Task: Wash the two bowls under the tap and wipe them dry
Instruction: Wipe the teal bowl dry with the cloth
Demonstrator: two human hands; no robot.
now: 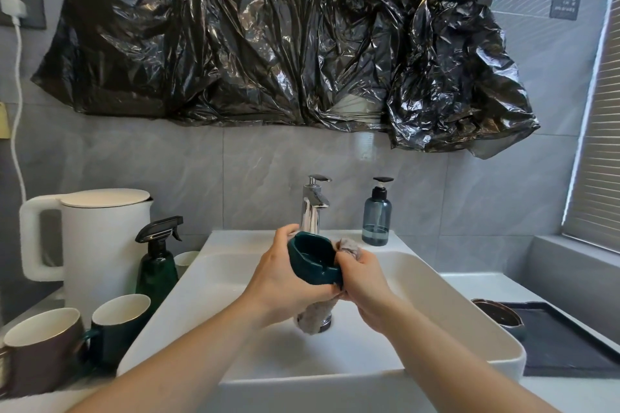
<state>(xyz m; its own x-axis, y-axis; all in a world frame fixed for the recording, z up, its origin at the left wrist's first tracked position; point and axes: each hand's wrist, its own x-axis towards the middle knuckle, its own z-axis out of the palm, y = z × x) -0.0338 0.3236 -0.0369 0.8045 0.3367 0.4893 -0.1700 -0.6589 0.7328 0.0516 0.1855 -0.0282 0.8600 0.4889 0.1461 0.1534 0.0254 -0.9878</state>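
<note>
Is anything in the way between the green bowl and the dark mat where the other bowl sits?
Nothing visible: right of the green bowl come only the sink rim and the dark mat.

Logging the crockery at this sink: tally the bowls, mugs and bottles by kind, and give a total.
Bowls: 2, the green bowl held over the sink and the dark bowl on the black mat.
Mugs: 2, the brown mug and the green mug.
Bottles: 2, the spray bottle and the soap pump bottle.
Total: 6
</note>
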